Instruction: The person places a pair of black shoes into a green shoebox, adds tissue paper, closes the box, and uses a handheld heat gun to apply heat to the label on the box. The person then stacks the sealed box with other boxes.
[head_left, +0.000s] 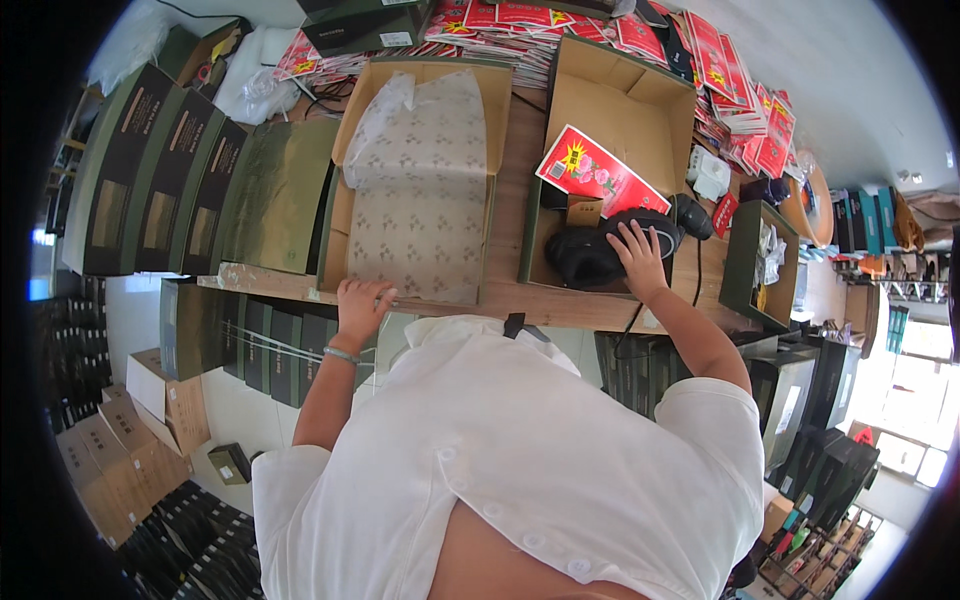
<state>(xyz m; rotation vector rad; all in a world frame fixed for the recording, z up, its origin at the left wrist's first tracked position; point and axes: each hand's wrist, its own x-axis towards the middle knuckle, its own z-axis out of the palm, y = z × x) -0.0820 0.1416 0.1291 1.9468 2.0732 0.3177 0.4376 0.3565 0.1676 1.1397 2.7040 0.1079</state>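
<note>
At the table's near edge, left hand (362,305) curls over patterned paper (425,190); right hand (640,258) lies spread on black shoe (590,250).

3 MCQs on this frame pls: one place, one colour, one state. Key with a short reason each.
1. Where is the right hand?
A. On the black shoes in the right box
B. On the stack of red packets
C. Hanging below the table

2. What colour is the leaflet in the right box?
A. Blue
B. Red
C. Green

3. What state is the left box in?
A. Closed with a lid
B. Open, bare cardboard inside
C. Open, lined with printed tissue paper

Key:
1 A: the right hand lies flat on the black shoes in the right box.
2 B: the leaflet is red with yellow marks.
3 C: the left box is open, tissue paper covers its inside, and the left hand is at its near edge.
</note>
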